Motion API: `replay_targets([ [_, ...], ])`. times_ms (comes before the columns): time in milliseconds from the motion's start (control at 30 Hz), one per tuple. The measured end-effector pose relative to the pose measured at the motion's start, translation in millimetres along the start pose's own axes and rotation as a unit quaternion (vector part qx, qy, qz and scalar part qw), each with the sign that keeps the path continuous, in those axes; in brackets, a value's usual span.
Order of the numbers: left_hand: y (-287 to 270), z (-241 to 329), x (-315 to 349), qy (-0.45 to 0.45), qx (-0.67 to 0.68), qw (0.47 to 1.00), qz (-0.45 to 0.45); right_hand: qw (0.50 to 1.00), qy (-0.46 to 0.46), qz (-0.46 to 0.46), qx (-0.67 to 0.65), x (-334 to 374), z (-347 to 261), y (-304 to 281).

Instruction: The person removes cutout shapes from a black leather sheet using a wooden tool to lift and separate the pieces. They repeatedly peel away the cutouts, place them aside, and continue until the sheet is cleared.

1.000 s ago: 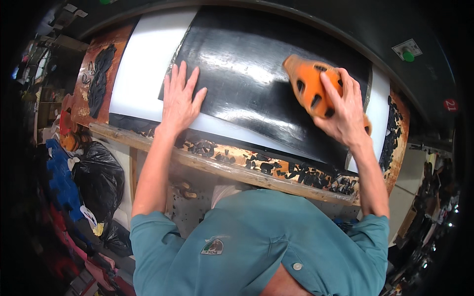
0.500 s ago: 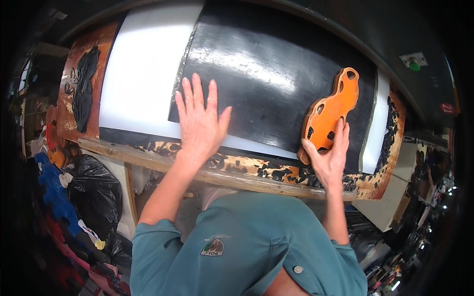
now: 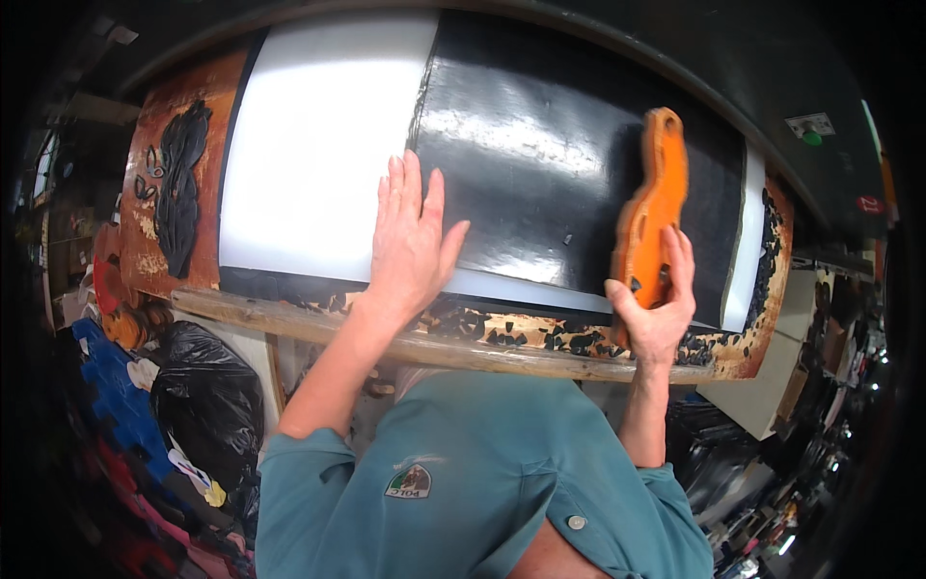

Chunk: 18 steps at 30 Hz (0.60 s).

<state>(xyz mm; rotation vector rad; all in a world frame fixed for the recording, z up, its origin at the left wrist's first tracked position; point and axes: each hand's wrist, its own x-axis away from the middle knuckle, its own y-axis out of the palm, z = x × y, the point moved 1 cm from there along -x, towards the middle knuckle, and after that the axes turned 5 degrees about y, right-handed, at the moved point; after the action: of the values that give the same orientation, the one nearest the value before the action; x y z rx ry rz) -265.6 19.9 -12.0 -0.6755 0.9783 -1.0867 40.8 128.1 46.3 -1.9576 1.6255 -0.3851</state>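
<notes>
My right hand point(image 3: 662, 309) grips the near end of an orange cutting die point(image 3: 663, 198), a long wavy-edged block with cut-outs. The die is tilted on its side over the right part of a shiny black sheet point(image 3: 540, 183); whether it touches the sheet I cannot tell. My left hand point(image 3: 410, 241) is open, palm down, fingers pointing away from me. It lies by the sheet's left edge, partly over the white board point(image 3: 318, 154) beneath, and hides the sheet's near left corner. A small cut mark shows in the sheet left of the die.
Black scraps point(image 3: 569, 340) litter the worn table along its wooden front rail point(image 3: 463, 352). Crumpled black offcuts point(image 3: 183, 188) lie at the left end. A dark machine beam with a green button point(image 3: 812, 138) spans the far side. A black plastic bag point(image 3: 210, 391) stands below left.
My right hand has raised the die from lying flatter and turned it onto its side, slightly to the right. My left hand and the sheet's left edge have shifted right across the white board.
</notes>
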Motion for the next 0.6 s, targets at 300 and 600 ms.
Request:
replay_targets([
  [300, 2.6, -2.5, -2.4, 0.037, 0.033, 0.999, -0.005, 0.988, -0.130, -0.067, 0.052, -34.8, -41.4, 106.7],
  [600, 11.7, -0.2, -9.7, 0.019, 0.036, 0.998, 0.041, 0.980, -0.147, -0.021, 0.131, -51.6, -68.5, 156.6],
])
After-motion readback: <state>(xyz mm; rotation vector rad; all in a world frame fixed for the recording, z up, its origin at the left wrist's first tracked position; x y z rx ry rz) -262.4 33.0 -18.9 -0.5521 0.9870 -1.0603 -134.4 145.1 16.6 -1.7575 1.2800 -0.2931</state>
